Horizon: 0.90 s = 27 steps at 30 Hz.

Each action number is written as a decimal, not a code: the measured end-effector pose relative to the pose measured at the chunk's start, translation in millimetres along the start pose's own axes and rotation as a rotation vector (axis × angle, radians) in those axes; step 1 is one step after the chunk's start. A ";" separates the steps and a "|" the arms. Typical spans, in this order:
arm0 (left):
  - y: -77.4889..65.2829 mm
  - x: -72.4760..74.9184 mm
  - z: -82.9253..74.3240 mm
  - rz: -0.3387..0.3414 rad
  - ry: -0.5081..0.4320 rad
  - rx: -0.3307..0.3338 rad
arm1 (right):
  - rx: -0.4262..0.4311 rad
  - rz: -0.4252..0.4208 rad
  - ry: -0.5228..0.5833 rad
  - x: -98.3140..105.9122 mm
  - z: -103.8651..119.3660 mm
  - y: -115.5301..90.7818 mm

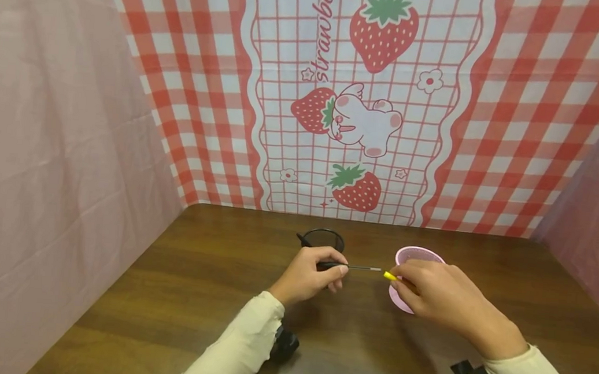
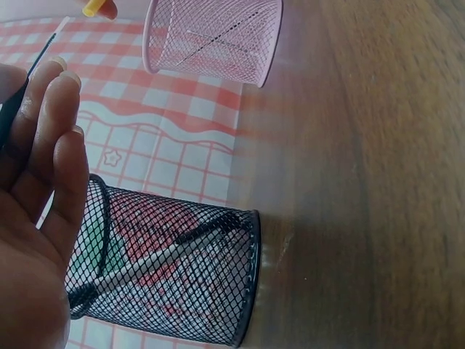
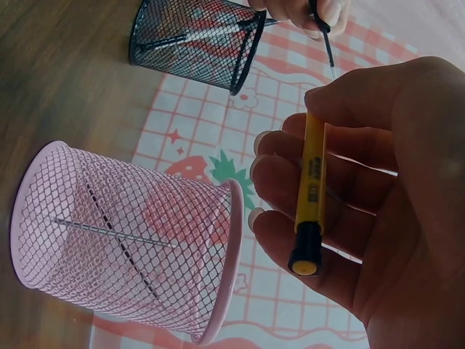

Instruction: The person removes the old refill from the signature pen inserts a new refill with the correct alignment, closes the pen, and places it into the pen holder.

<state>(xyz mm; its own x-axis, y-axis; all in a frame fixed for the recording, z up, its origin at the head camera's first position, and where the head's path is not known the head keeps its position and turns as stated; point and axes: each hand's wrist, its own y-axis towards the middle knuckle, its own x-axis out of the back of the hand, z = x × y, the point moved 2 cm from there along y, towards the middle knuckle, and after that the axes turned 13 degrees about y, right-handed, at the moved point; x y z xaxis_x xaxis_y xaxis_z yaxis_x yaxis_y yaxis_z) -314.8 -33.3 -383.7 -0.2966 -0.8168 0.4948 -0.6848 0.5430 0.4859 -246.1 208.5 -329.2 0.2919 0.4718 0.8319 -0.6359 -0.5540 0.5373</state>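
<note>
My left hand [image 1: 310, 273] pinches a black pen part, from which a thin dark refill [image 1: 363, 267] with a pale tip sticks out to the right. Between thumb and fingers, my right hand [image 1: 440, 289] holds a yellow pen barrel [image 3: 313, 171] with a black end. The barrel's other end faces the refill tip, a small gap apart in the head view. Behind the right hand stands a pink mesh pen cup [image 3: 211, 254], partly hidden in the head view; two thin sticks show in it. A black mesh pen cup [image 2: 182, 273] with a black-and-white pen [image 2: 156, 260] inside stands beyond the left hand.
Both hands are over a brown wooden table [image 1: 182, 300]. A red-and-white checked cloth [image 1: 202, 87] with strawberries hangs at its far edge. Pink curtains [image 1: 57, 152] close off the left and right sides.
</note>
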 end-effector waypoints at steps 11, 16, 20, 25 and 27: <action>0.3 -1.0 2.7 0.005 -0.003 0.005 | -0.083 0.045 0.011 -3.2 -1.5 -6.6; -1.6 -5.0 3.2 0.027 -0.004 0.016 | -0.088 0.044 0.009 -6.3 -1.3 -14.4; -1.9 -7.1 3.6 0.022 -0.006 0.019 | -0.036 0.018 0.017 -10.6 0.6 -17.0; -1.2 -4.0 3.0 0.002 0.003 0.018 | 0.012 0.067 0.109 -17.2 2.7 -14.4; -0.3 -2.1 1.8 0.003 0.003 0.008 | -0.002 0.106 0.148 -19.3 2.9 -13.7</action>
<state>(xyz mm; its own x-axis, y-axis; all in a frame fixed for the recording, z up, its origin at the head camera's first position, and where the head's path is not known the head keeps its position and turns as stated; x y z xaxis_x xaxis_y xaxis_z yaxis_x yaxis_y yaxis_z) -315.1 -32.1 -386.2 -0.2967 -0.8147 0.4982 -0.6895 0.5437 0.4786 -240.9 205.0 -352.2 0.1147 0.5070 0.8543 -0.6592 -0.6045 0.4473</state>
